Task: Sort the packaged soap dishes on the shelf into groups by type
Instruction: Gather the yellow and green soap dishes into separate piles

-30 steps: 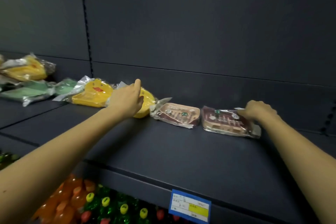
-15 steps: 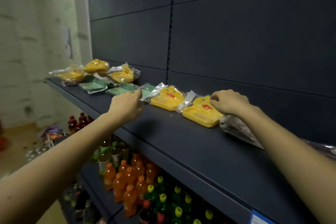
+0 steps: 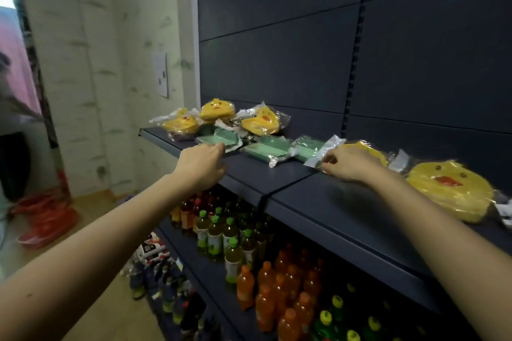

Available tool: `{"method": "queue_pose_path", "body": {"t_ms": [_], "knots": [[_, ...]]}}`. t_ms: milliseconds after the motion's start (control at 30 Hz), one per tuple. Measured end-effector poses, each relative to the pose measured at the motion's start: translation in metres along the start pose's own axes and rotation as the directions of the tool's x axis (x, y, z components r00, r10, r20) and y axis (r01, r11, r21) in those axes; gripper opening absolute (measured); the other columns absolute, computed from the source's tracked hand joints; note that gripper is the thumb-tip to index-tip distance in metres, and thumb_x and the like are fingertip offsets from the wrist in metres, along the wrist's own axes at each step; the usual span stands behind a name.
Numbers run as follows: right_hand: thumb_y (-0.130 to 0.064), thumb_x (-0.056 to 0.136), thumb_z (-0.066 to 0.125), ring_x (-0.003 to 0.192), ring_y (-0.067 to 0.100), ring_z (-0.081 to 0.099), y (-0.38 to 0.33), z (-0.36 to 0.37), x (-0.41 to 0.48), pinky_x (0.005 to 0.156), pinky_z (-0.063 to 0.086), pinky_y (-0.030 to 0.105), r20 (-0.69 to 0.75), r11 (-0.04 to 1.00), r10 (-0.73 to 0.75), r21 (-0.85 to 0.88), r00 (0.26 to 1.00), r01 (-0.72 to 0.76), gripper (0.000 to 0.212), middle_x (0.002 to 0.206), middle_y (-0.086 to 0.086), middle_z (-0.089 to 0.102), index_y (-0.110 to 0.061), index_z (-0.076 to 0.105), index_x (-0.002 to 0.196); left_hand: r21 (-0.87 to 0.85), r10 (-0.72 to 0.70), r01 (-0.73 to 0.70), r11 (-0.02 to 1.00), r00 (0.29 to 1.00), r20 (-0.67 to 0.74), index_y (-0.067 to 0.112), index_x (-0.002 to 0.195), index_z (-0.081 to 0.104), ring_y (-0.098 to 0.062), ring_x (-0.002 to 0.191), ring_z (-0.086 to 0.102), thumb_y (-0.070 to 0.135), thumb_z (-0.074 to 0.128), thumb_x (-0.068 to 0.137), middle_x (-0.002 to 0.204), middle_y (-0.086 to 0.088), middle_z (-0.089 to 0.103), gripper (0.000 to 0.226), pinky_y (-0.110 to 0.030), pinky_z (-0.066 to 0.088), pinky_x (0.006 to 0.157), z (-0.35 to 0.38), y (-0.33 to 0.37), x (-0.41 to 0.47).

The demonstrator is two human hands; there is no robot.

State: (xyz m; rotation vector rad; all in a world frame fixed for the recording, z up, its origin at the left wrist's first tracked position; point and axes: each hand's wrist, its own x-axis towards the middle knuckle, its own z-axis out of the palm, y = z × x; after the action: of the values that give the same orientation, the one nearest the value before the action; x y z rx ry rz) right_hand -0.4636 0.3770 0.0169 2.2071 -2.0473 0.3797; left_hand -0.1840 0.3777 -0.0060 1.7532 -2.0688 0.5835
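Packaged soap dishes lie along a dark shelf (image 3: 304,199). At the far left end are three yellow duck dishes (image 3: 216,109), with three green dishes (image 3: 266,149) in front of and beside them. My left hand (image 3: 202,163) reaches the front edge of the leftmost green dish (image 3: 221,137), and its fingertips touch the wrapper. My right hand (image 3: 352,163) rests on another yellow duck dish (image 3: 372,150), fingers curled on its clear wrapper. A further yellow duck dish (image 3: 448,188) lies to the right, apart from both hands.
Below the shelf stand rows of green-capped bottles (image 3: 221,235) and orange bottles (image 3: 277,291). A pale wall (image 3: 97,63) ends the shelf on the left. Red bags (image 3: 47,219) lie on the floor there.
The view has swung left along the shelf. Both hands have moved left: the right from one yellow duck dish to its left neighbour, the left on to the far green dish.
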Motion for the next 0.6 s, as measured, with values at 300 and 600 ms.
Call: {"method": "queue_pose_path", "body": {"t_ms": [300, 600], "knots": [[-0.04, 0.092, 0.045, 0.121, 0.026, 0.052, -0.077, 0.022, 0.056, 0.097, 0.046, 0.039, 0.026, 0.998, 0.053, 0.032, 0.998, -0.053, 0.032, 0.131, 0.002, 0.057, -0.028, 0.06, 0.119, -0.048, 0.037, -0.037, 0.998, 0.999, -0.002, 0.011, 0.106, 0.053, -0.029, 0.107, 0.057, 0.031, 0.045, 0.089, 0.114, -0.007, 0.063, 0.028, -0.037, 0.047, 0.077, 0.033, -0.087, 0.031], [-0.032, 0.091, 0.047, 0.12, 0.025, 0.053, -0.096, 0.045, 0.124, 0.092, 0.045, 0.036, 0.017, 0.993, 0.107, 0.052, 0.994, -0.108, 0.031, 0.129, 0.002, 0.059, -0.026, 0.062, 0.118, -0.125, 0.071, -0.07, 0.99, 0.997, 0.01, 0.013, 0.104, 0.054, -0.029, 0.102, 0.058, 0.032, 0.046, 0.088, 0.111, -0.008, 0.063, 0.026, -0.038, 0.047, 0.078, 0.09, -0.12, 0.101]]}}
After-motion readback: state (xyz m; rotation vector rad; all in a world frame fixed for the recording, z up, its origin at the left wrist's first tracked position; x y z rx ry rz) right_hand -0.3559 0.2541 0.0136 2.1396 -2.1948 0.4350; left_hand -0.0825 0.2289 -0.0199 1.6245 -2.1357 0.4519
